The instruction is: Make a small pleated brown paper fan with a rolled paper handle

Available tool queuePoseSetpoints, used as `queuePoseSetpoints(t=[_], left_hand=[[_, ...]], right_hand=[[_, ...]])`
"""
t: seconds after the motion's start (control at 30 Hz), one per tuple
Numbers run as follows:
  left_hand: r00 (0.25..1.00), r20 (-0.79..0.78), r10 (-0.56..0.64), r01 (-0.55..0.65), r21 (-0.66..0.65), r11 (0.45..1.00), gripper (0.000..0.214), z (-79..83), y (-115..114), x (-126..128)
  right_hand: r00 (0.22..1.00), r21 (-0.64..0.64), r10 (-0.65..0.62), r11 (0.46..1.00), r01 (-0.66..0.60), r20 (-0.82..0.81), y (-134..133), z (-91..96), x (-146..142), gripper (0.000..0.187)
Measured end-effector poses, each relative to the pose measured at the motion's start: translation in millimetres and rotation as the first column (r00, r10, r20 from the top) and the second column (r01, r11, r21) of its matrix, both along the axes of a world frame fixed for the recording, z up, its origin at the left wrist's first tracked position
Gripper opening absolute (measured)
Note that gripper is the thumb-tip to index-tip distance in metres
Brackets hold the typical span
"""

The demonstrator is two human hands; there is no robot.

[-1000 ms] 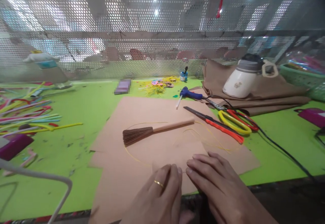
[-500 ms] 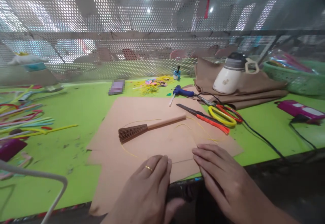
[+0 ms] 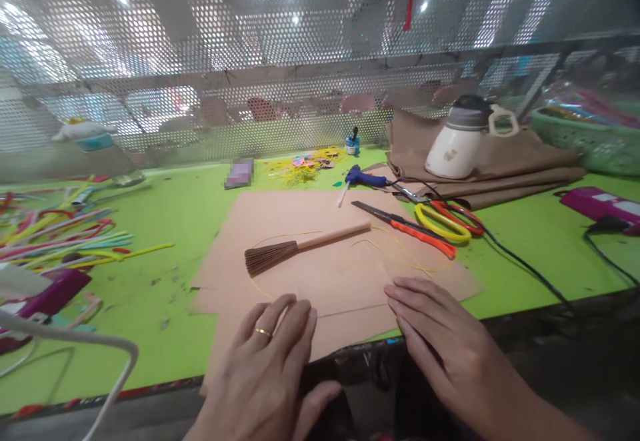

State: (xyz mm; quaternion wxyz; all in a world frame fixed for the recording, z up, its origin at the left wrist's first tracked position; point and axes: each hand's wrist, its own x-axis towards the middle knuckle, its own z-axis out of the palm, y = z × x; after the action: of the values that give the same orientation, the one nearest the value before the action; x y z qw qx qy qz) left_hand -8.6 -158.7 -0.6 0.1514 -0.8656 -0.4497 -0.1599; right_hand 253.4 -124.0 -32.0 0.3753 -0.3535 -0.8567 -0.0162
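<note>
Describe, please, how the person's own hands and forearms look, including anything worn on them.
Both hands are without gloves. The left hand wears a slim gold-coloured ring on one finger; no ring shows on the right hand. The right forearm is bare as far as it shows, with no sleeve, watch or bracelet in view.

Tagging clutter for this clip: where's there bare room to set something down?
Bare green tabletop lies between the coloured strips and the tan paper, and at right between the black cable and the purple box. It's crowded around the blue glue gun, orange-handled tool and scissors.
</note>
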Motion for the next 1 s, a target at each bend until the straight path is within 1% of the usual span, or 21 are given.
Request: queuePoseSetpoints(t=[0.1,0.2,0.3,0.47,0.53,0.6,0.63,0.67,0.7,0.73,0.77,0.8,0.83,0.87,0.93,1.0], left_hand=[[1.000,-0.005,0.016,-0.016,-0.035,0.999,0.043,1.5,-0.7,-7.2],[0.997,-0.075,-0.006,0.002,-0.053,0.999,0.044,3.9,-0.2,-13.3],[0.995,-0.099,-0.011,0.009,-0.024,1.000,0.048,2.1,0.1,-15.1],[0.997,-0.080,0.023,-0.020,0.045,0.999,0.052,-7.9,-4.1,-13.9],[0.996,-0.084,0.034,-0.032,0.030,0.999,0.051,-6.4,-4.8,-13.0],[0.994,-0.097,0.054,-0.060,-0.062,0.996,0.042,2.1,-1.3,-9.6],[0.992,-0.111,0.066,-0.082,-0.144,0.986,0.033,8.9,2.8,-6.2],[0.989,-0.123,0.087,-0.114,-0.231,0.966,0.022,17.1,8.5,-1.5],[0.985,-0.142,0.095,-0.136,-0.319,0.938,0.017,25.9,15.8,4.5],[0.980,-0.167,0.111,-0.167,-0.375,0.912,0.023,34.8,24.3,11.6],[0.978,-0.178,0.107,-0.169,-0.389,0.906,0.025,42.9,33.5,19.4],[0.981,-0.176,0.076,-0.138,-0.377,0.916,0.025,49.6,42.9,27.4],[0.987,-0.159,0.017,-0.074,-0.361,0.930,0.024,54.5,52.0,35.1],[0.990,-0.143,-0.017,-0.035,-0.355,0.934,0.024,57.6,60.3,41.9],[0.986,-0.154,-0.063,0.001,-0.375,0.927,0.026,58.8,73.6,51.5],[0.988,-0.154,-0.026,-0.041,-0.411,0.911,0.033,56.1,82.5,54.8]], right_hand=[[1.000,0.008,0.005,1.000,-0.005,0.001,-0.3,-0.9,0.3,0.033],[1.000,0.018,0.004,1.000,-0.004,-0.002,-0.2,-2.6,1.2,0.031],[0.999,0.032,-0.009,0.999,0.011,-0.041,0.6,-5.4,2.1,0.027],[0.995,0.036,-0.010,0.999,0.014,-0.100,2.6,-11.0,2.1,0.026],[0.995,0.042,-0.015,0.999,0.019,-0.101,3.4,-11.8,2.1,0.027],[0.997,0.061,-0.008,0.998,0.013,-0.076,4.2,-11.0,2.2,0.028],[0.998,0.074,0.000,0.997,0.004,-0.060,4.5,-10.0,2.2,0.029],[0.999,0.084,0.009,0.996,-0.005,-0.045,4.9,-8.7,2.2,0.029],[0.999,0.097,0.015,0.995,-0.012,-0.032,5.2,-7.2,2.2,0.029],[1.000,0.115,0.018,0.993,-0.016,-0.018,5.4,-5.9,2.2,0.029],[1.000,0.134,0.019,0.991,-0.018,-0.002,5.7,-4.8,2.1,0.028],[1.000,0.153,0.016,0.988,-0.018,0.015,6.0,-4.1,2.2,0.028],[0.999,0.169,0.012,0.985,-0.018,0.034,6.4,-4.1,2.3,0.028],[0.999,0.184,0.008,0.983,-0.017,0.051,7.0,-4.8,2.5,0.028],[0.997,0.207,-0.003,0.978,-0.015,0.083,8.9,-8.6,3.4,0.028],[0.994,0.230,-0.017,0.973,-0.008,0.107,11.7,-14.7,4.5,0.028]])
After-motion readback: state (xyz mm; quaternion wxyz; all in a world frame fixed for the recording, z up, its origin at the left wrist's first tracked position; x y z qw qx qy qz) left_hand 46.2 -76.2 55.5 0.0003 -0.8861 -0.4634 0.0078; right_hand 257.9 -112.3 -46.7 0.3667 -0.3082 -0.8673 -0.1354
